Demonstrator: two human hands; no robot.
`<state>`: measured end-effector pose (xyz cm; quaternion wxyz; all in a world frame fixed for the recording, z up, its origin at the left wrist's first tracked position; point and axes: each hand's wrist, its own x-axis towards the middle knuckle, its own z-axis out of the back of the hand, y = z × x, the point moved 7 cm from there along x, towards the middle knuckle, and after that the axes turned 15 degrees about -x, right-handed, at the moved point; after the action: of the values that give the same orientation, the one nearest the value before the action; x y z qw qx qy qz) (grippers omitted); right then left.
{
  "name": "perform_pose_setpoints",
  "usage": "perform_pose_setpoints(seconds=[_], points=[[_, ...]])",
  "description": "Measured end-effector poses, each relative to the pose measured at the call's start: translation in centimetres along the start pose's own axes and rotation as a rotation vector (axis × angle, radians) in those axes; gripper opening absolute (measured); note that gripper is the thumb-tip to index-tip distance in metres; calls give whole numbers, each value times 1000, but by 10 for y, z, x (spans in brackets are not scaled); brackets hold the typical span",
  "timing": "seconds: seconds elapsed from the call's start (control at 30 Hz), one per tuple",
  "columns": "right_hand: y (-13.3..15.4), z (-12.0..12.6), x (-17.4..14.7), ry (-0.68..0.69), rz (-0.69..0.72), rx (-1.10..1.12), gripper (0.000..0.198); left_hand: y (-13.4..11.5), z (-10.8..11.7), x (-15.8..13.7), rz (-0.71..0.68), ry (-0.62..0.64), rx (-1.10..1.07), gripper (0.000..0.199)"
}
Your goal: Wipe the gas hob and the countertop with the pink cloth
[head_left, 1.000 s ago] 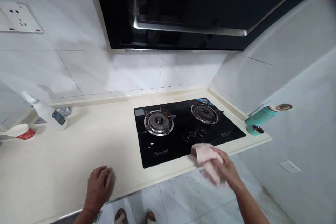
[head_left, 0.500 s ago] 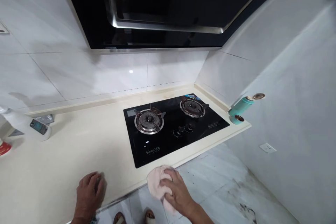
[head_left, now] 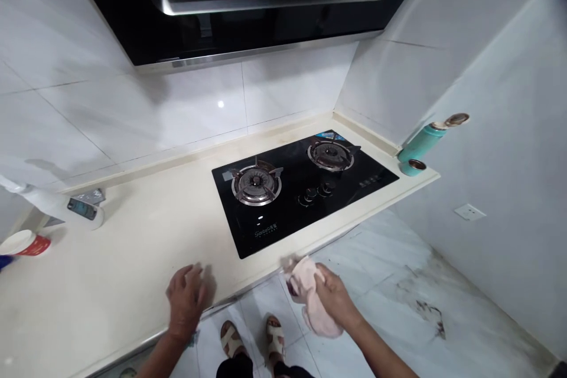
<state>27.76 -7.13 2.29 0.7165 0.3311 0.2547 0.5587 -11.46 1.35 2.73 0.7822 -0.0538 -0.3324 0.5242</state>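
Observation:
My right hand (head_left: 335, 293) grips a pale pink cloth (head_left: 315, 307), which hangs bunched at the front edge of the counter, partly over the floor. A dark spot shows on the cloth's left side. My left hand (head_left: 186, 295) is by the counter's front edge, empty, its fingers loosely bent and a little apart; whether it touches the surface I cannot tell. Ahead of both hands, a black glass gas stove (head_left: 292, 215) is set into the cream countertop (head_left: 146, 230). It has a left burner (head_left: 257, 183), a right burner (head_left: 331, 155) and two black knobs (head_left: 316, 192).
A white spray bottle (head_left: 57, 204) and a red-and-white tub (head_left: 26, 243) stand at the left. In the right corner are a teal canister (head_left: 420, 143) with its lid tipped open and a small teal cup (head_left: 413, 168). A black range hood (head_left: 261, 29) overhangs the stove.
My right hand has drawn the cloth off the counter edge to the right, and it now hangs down. My left hand has shifted right and forward along the counter. The view has tilted downward.

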Motion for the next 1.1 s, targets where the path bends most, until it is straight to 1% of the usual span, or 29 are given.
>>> perform_pose_setpoints(seconds=[0.07,0.13,0.17,0.2,0.23,0.3,0.37,0.43,0.5,0.57,0.6,0.67,0.7,0.73,0.8,0.87,0.97,1.03,1.1], points=[[-8,21,11,-98,-66,-15,31,-37,-18,7,-94,66,-79,33],[-8,38,31,-158,-70,-74,31,-74,-41,19,-192,157,-165,37],[-4,42,43,-175,-53,-124,32,-89,-52,25,-227,199,-194,40],[1,41,55,-172,-29,-195,35,-100,-63,31,-258,238,-211,43],[6,34,66,-142,-8,-287,39,-107,-73,36,-289,276,-221,46],[15,7,79,-43,-19,-504,52,-112,-89,41,-352,342,-237,58],[26,-29,75,61,-13,-663,61,-106,-99,41,-378,376,-270,71],[46,-73,57,164,108,-692,65,-95,-101,40,-366,366,-320,79],[69,-113,33,239,268,-647,64,-88,-98,40,-352,337,-359,76],[81,-136,20,214,317,-624,57,-87,-94,41,-366,315,-372,72],[84,-141,19,198,342,-617,49,-88,-93,41,-379,312,-365,71],[80,-140,24,188,416,-600,29,-92,-92,43,-408,325,-327,71],[74,-133,29,192,456,-592,23,-94,-93,43,-418,337,-295,71],[64,-123,36,188,475,-600,20,-97,-94,44,-429,351,-260,72],[34,-90,54,149,430,-667,22,-101,-97,45,-460,360,-187,72],[-3,-48,72,92,310,-763,30,-106,-100,45,-493,343,-110,68],[-58,24,102,21,120,-853,43,-111,-103,46,-524,315,-15,58],[-89,72,124,-9,16,-893,49,-113,-105,46,-533,316,14,55],[-113,117,146,-21,-72,-924,61,-115,-105,46,-539,317,26,54]])
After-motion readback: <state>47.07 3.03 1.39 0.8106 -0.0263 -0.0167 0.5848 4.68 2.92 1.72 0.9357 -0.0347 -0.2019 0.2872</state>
